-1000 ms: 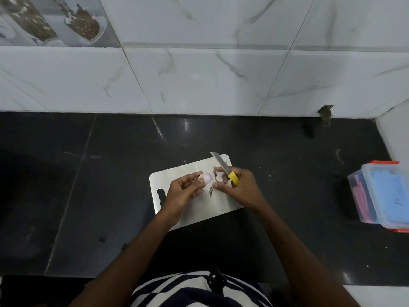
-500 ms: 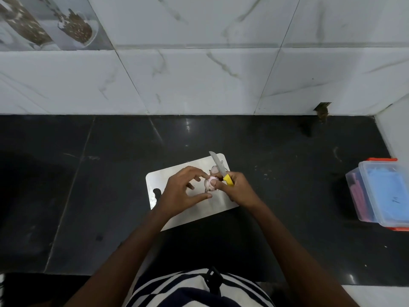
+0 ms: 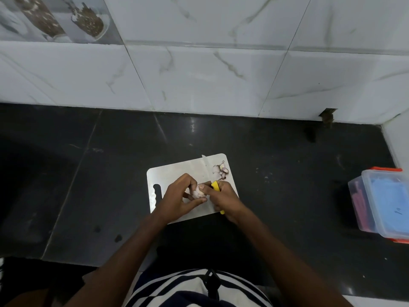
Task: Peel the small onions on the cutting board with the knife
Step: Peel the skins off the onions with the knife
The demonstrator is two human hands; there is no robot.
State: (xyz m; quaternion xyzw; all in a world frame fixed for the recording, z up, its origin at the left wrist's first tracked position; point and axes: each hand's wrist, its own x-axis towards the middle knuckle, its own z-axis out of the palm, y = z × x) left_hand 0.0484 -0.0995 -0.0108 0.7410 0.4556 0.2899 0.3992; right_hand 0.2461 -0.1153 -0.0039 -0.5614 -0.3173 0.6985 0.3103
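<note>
Your left hand (image 3: 177, 199) pinches a small onion (image 3: 197, 191) between fingers and thumb, just above the middle of the white cutting board (image 3: 174, 173). Your right hand (image 3: 223, 197) is wrapped round the yellow-handled knife (image 3: 215, 186), thumb on that onion, blade pointing away. A little heap of onions and skins (image 3: 220, 169) at the board's far right corner suggests you're partway through; how many remain unpeeled is too small to tell.

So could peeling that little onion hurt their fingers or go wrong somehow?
Maybe. The right hand holds the knife while its thumb presses the onion that the left hand pinches, so a slip might nick a finger. The small onion could also pop out of that grip and roll off the cutting board.
</note>
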